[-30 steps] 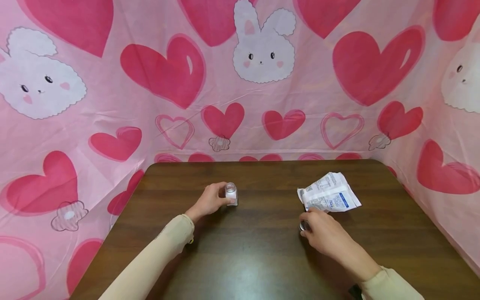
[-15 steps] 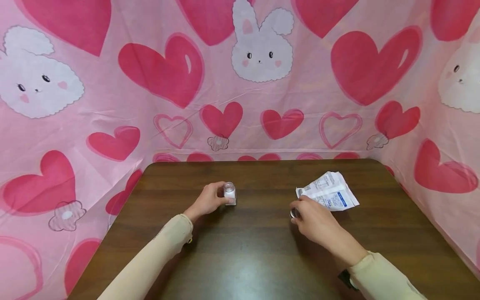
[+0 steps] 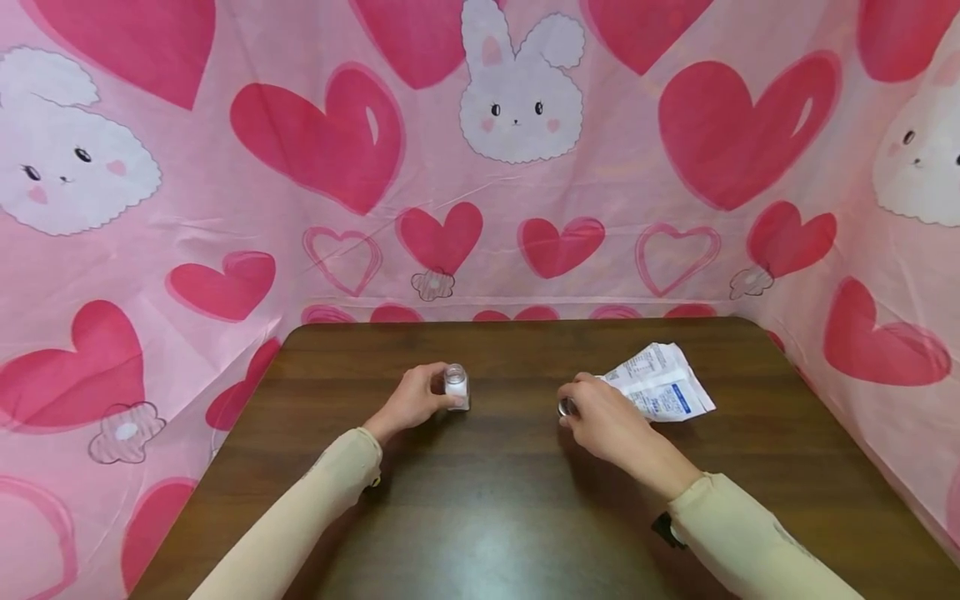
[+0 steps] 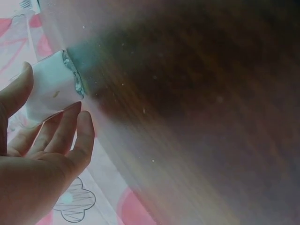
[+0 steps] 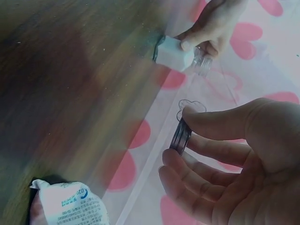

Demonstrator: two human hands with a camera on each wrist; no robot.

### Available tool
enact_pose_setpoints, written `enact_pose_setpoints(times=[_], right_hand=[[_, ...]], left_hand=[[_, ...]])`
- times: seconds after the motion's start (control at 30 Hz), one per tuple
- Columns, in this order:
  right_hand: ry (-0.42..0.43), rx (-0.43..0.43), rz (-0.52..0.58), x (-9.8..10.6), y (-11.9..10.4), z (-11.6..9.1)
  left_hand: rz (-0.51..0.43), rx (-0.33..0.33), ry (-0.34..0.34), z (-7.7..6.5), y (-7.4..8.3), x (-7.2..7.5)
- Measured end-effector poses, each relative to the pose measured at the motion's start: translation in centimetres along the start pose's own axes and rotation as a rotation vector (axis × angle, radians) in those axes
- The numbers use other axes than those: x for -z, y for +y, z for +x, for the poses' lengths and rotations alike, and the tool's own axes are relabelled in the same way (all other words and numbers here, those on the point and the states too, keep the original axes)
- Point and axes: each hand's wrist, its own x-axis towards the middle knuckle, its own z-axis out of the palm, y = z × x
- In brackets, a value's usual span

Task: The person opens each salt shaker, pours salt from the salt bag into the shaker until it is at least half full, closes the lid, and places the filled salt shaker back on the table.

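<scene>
In the head view, my left hand (image 3: 411,402) grips a small glass jar (image 3: 457,388) that stands upright on the table with its mouth uncovered. White contents fill much of the jar (image 4: 52,91), seen up close in the left wrist view with the thumb on one side and fingers on the other. To the right, my right hand (image 3: 609,421) pinches a small round metal lid (image 5: 180,136) between thumb and fingertips. The lid is held apart from the jar, raised and tilted on its edge.
A white printed packet (image 3: 663,387) lies on the brown wooden table (image 3: 480,500), just behind and right of my right hand. Pink cloth (image 3: 622,200) with hearts and rabbits hangs around the table's back and sides.
My right hand has moved left with the lid, away from the packet and closer to the jar. The left hand stays on the jar.
</scene>
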Motion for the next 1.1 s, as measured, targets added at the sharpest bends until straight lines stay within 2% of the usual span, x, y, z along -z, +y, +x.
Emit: enact_pose_setpoints(times=[0.43, 0.83, 1.1], right_hand=[[0.019, 0.064, 0.019, -0.7, -0.8, 1.8], [-0.011, 0.051, 0.035, -1.5, -1.1, 4.2], [0.030, 0.152, 0.021, -1.8, -2.3, 5.5]], left_hand=[[-0.012, 0.030, -0.013, 0.0, 0.3, -0.1], [-0.008, 0.015, -0.018, 0.0, 0.0, 0.0], [-0.001, 0.012, -0.004, 0.0, -0.1, -0.1]])
